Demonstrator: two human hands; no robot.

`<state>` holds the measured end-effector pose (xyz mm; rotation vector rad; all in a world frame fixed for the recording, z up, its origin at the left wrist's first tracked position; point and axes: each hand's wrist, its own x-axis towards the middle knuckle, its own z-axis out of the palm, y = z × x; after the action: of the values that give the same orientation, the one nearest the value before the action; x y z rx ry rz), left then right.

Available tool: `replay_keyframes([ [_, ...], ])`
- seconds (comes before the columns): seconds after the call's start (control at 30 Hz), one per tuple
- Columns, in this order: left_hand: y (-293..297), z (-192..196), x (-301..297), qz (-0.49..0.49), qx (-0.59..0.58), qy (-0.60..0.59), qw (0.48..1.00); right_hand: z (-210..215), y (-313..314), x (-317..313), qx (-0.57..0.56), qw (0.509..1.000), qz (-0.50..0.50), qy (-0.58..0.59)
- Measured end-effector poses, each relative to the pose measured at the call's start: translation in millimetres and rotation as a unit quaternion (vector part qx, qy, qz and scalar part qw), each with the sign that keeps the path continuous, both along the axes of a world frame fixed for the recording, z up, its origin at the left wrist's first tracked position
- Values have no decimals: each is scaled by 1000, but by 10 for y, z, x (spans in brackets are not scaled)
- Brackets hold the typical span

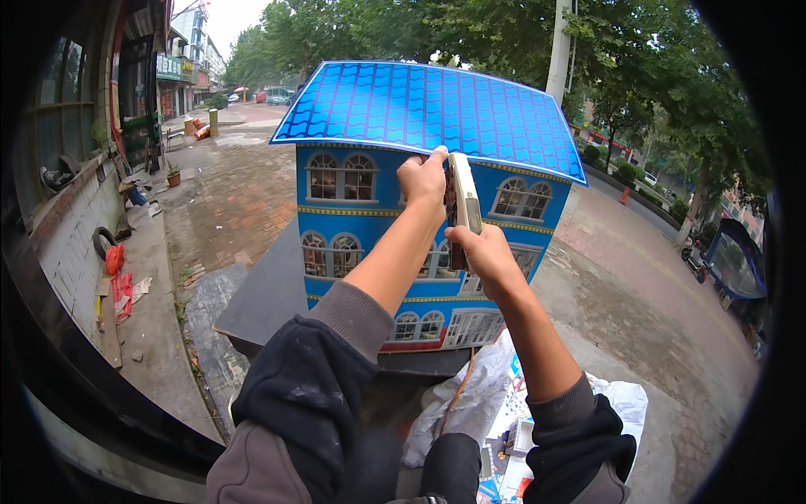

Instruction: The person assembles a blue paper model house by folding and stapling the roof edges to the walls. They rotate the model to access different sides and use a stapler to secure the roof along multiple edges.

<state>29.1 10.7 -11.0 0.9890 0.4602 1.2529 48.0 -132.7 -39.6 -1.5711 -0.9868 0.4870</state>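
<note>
A blue toy house (395, 181) with white-framed arched windows stands in front of me under a sloping blue tiled-pattern roof (428, 105). My right hand (485, 256) is closed around the lower end of a long, narrow cream-and-dark tool (467, 197), whose kind I cannot make out. The tool points up, its top end at the roof's front edge. Just left of it, my left hand (424, 178) is closed, with the thumb at the roof edge beside the tool. What its curled fingers grip is hidden.
Beneath the house is a dark grey stand (267, 290). White sheeting (621, 399) and a crumpled white sack (428, 420) lie below, near my knees. A wall with a tyre (104, 242) and red bags (117, 273) runs along the left. A covered vehicle (736, 260) stands at right.
</note>
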Motion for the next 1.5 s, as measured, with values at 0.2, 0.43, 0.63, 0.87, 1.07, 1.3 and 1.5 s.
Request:
replay_keyframes([
  [0.2,-81,27,-14,62,9,1,998,114,-9,-30,8,999,-31,-31],
  [0.43,-127,35,-36,109,30,49,992,242,37,-80,-1,998,-63,-28],
  [0.63,-93,14,-33,87,43,34,995,234,85,-88,-23,992,-88,-82],
  [0.87,-46,38,-133,40,33,33,998,81,123,-24,-35,985,-100,-134],
  [1.07,153,66,-713,64,11,16,998,11,166,7,-20,982,-125,-144],
  [1.3,279,104,-876,38,19,37,998,20,131,1,-39,980,-119,-152],
  [1.5,330,17,-804,52,40,19,998,20,134,20,-42,981,-114,-150],
])
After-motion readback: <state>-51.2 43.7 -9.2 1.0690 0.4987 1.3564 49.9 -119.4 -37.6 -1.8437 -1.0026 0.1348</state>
